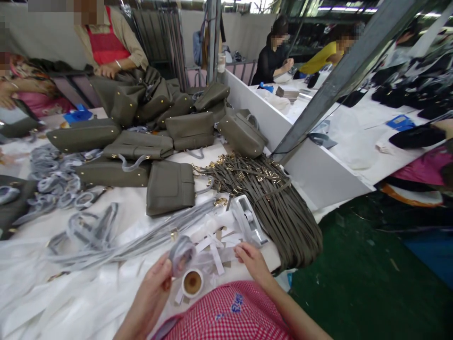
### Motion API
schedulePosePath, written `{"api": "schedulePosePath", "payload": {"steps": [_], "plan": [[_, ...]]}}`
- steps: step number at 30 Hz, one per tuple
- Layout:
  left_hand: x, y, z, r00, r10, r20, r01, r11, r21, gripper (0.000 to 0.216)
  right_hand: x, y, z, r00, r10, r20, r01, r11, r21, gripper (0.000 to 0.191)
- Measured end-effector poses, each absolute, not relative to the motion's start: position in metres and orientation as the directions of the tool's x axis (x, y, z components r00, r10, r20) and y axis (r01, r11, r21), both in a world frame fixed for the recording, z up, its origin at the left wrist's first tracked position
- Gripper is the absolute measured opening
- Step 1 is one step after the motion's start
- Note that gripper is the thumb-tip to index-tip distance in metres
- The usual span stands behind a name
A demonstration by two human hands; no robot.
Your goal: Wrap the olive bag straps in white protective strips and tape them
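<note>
My left hand (157, 278) is closed around a coiled strap (182, 252) in grey, clear-wrapped plastic, held above the table's front edge. Just below the coil lies a round white-rimmed roll (193, 283) with a brown centre. On the right, my right hand (249, 259) has its thumb and fingers pressed together in a pinch; whatever is between them is too small to make out. Loose white strips (214, 250) lie between the hands. Behind my right hand sits a tape dispenser (247, 217). Long wrapped straps (141, 236) stretch leftward across the table.
Olive handbags (171, 186) are piled across the back. A thick bundle of olive straps with gold buckles (279, 208) hangs over the right edge. A white partition (255, 108) and a slanted metal post (329, 89) stand right. A person in a red apron (109, 42) handles bags opposite.
</note>
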State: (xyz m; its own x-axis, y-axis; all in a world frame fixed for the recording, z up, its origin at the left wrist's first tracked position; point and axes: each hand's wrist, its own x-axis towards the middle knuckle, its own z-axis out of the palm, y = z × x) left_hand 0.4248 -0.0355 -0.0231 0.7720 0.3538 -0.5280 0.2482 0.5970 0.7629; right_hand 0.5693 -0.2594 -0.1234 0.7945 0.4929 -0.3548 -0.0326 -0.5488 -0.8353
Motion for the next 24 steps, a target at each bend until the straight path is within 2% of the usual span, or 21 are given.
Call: {"api": "schedulePosePath", "payload": {"steps": [2, 4, 8, 12, 18, 24], "plan": [[0.42, -0.007, -0.018, 0.716, 0.494, -0.493, 0.178, 0.553, 0.814, 0.04, 0.586, -0.249, -0.143, 0.774, 0.502, -0.385, 0.041, -0.647, -0.762, 0.036], [0.415, 0.011, -0.016, 0.677, 0.562, -0.475, 0.144, 0.532, 0.834, 0.04, 0.593, -0.237, -0.156, 0.739, 0.524, -0.424, 0.135, -0.731, -0.669, 0.03], [0.405, 0.01, -0.024, 0.642, 0.582, -0.5, 0.13, 0.56, 0.818, 0.039, 0.581, -0.21, -0.167, 0.674, 0.527, -0.518, 0.294, -0.834, -0.467, 0.024], [0.398, -0.012, -0.04, 0.57, 0.585, -0.577, 0.116, 0.638, 0.761, 0.041, 0.558, -0.199, -0.172, 0.68, 0.492, -0.544, 0.379, -0.871, -0.314, 0.023], [0.397, -0.016, -0.044, 0.576, 0.607, -0.548, 0.094, 0.617, 0.781, 0.04, 0.559, -0.207, -0.158, 0.65, 0.563, -0.511, 0.523, -0.819, -0.237, 0.021], [0.393, -0.002, -0.053, 0.583, 0.616, -0.529, 0.119, 0.58, 0.806, 0.043, 0.564, -0.18, -0.149, 0.469, 0.798, -0.38, 0.764, -0.582, -0.279, 0.016]]}}
